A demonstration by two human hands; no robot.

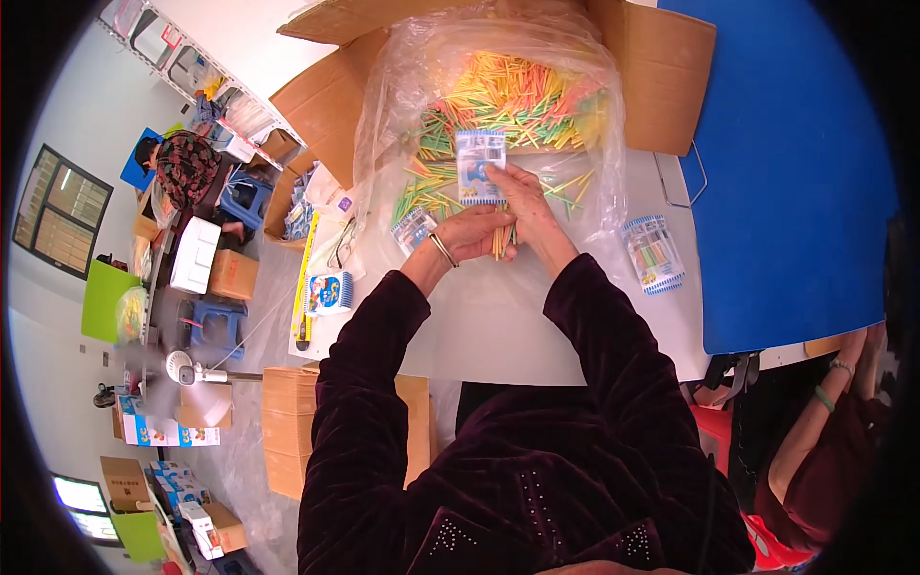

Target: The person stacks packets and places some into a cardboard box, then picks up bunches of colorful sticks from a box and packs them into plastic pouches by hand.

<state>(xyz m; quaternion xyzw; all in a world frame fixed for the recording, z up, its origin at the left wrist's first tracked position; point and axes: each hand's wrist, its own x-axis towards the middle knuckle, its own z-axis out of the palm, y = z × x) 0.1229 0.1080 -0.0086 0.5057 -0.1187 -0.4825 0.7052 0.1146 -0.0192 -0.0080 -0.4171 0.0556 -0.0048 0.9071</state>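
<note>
My left hand [466, 236], with a bangle at the wrist, is closed around a small bundle of thin coloured sticks [502, 240]. Just above it, my right hand [529, 199] pinches a blue-and-white printed plastic packet [480, 158] by its side and lower part. The packet stands over the bundle; whether any sticks are inside it cannot be seen. A similar packet [412, 230] lies beside my left wrist. Beyond my hands, a large heap of yellow, green and orange sticks [517, 96] spreads over clear plastic.
An open cardboard box [666, 77] with a plastic liner [383, 125] surrounds the heap. Right of my arm lies a packet with sticks inside [654, 251]. Blue-white packs [329, 293] sit at left by a yellow ruler [305, 297]. A co-worker's arm [815, 412] shows at right.
</note>
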